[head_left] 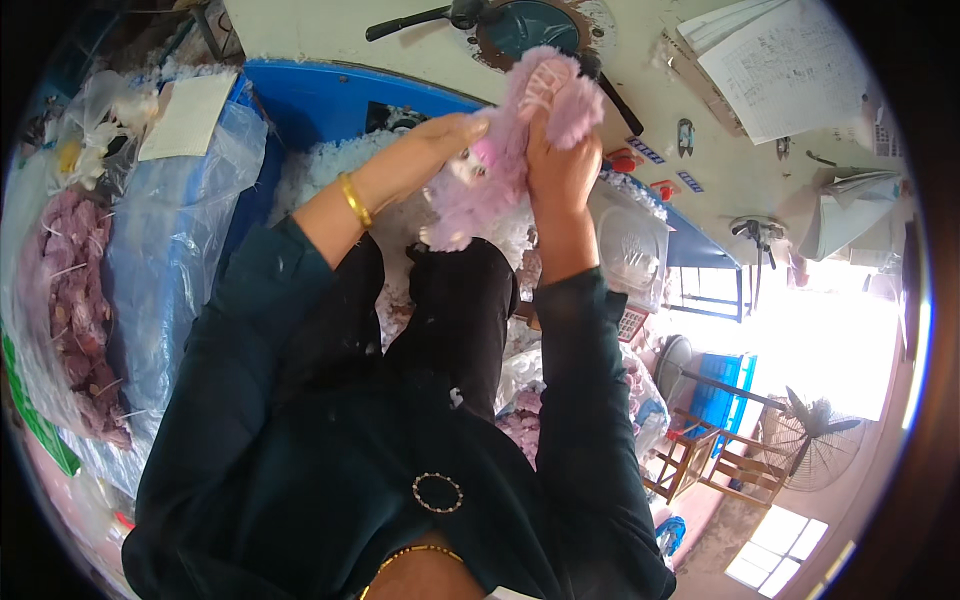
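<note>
A fluffy pink-purple plush toy (503,172) is held up over my knees, at the near edge of the table. Its pale face and bright pink patch point down and to the left, and whitish paws hang below. My right hand (562,172) is closed round its upper part, just under an opening in the fur crossed by pale lacing or thread (545,84). At the toy's left side, my left hand (437,142) grips it near the head. The fingertips of that hand are partly hidden by the fur.
Ahead lies a pale table (640,40) with a round teal plate (528,30), black handles and papers (785,75). White stuffing fluff (335,170) fills a blue-edged bin around my knees. Left, a plastic bag (75,310) holds purple plush pieces. A fan (812,435) and wooden stools (715,460) stand right.
</note>
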